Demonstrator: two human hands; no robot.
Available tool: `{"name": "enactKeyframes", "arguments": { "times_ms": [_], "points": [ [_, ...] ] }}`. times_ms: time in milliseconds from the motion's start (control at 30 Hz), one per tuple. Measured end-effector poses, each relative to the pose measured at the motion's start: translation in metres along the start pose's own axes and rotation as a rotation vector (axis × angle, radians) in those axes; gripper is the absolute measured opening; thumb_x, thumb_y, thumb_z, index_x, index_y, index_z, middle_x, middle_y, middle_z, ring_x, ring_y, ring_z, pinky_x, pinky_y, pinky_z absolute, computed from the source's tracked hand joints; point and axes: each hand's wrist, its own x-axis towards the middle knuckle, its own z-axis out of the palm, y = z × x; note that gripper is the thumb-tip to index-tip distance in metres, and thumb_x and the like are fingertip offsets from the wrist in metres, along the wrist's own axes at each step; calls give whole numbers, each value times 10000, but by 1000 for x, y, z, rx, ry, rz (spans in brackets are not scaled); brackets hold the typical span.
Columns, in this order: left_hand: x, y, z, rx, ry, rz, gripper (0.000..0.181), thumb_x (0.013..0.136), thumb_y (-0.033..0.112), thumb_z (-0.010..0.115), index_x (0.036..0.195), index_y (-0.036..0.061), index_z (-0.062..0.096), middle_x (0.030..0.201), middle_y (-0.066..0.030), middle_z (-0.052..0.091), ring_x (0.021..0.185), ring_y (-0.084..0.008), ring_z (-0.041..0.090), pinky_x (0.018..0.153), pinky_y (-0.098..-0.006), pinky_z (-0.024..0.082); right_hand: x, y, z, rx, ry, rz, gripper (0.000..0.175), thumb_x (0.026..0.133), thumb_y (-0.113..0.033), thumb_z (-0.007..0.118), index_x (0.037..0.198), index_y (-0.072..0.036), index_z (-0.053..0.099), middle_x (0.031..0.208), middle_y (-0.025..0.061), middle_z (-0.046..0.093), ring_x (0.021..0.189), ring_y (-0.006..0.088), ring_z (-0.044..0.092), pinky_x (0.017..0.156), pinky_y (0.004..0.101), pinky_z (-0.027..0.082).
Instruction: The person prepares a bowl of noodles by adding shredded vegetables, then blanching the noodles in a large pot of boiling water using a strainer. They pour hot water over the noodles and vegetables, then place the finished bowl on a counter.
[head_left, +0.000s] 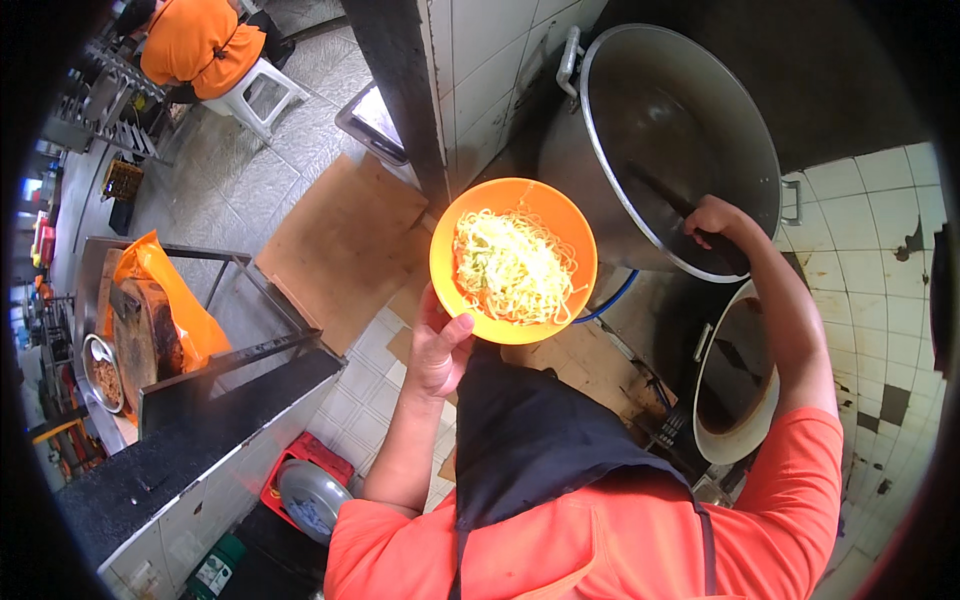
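My left hand grips the rim of an orange bowl, thumb on the near side. Noodles fill the bowl, topped with pale shreds that look like cabbage. To the right, my right hand is closed around the dark handle of a utensil. This handle reaches inside a large aluminium stockpot; the utensil's far end cannot be made out. Bowl and stockpot are close together, the bowl on the near left side.
A second pot with dark liquid stands beside my right arm. At left are a black-topped ledge, a wooden chopping block with a cleaver, and a bowl of minced food. Farther back, a person in orange sits on a white stool.
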Motion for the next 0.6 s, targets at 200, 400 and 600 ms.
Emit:
{"name": "enactKeyframes", "arguments": {
  "times_ms": [200, 400, 600],
  "points": [
    [14, 9, 4, 54, -28, -22, 689, 836, 31, 760, 1445, 100, 447, 1369, -50, 553, 1283, -205, 521, 1125, -388, 399, -82, 5, -3, -166, 192, 69, 142, 721, 0, 633, 638, 114, 619, 568, 176, 608, 474, 265, 621, 423, 409, 481],
    [25, 16, 1, 98, -88, -56, 641, 845, 51, 756, 1423, 105, 484, 1356, -50, 575, 1275, -214, 535, 1126, -391, 404, -187, 27, 18, -258, 297, 66, 156, 708, -48, 610, 690, 106, 625, 567, 168, 635, 505, 257, 658, 493, 407, 511],
    [27, 18, 8, 90, -120, -63, 578, 871, 73, 738, 1399, 102, 505, 1350, -67, 586, 1231, -217, 583, 1085, -376, 472, -261, 50, 46, -273, 426, 113, 220, 693, -89, 649, 810, 97, 657, 631, 213, 654, 585, 302, 687, 586, 425, 532]
  ]
}}
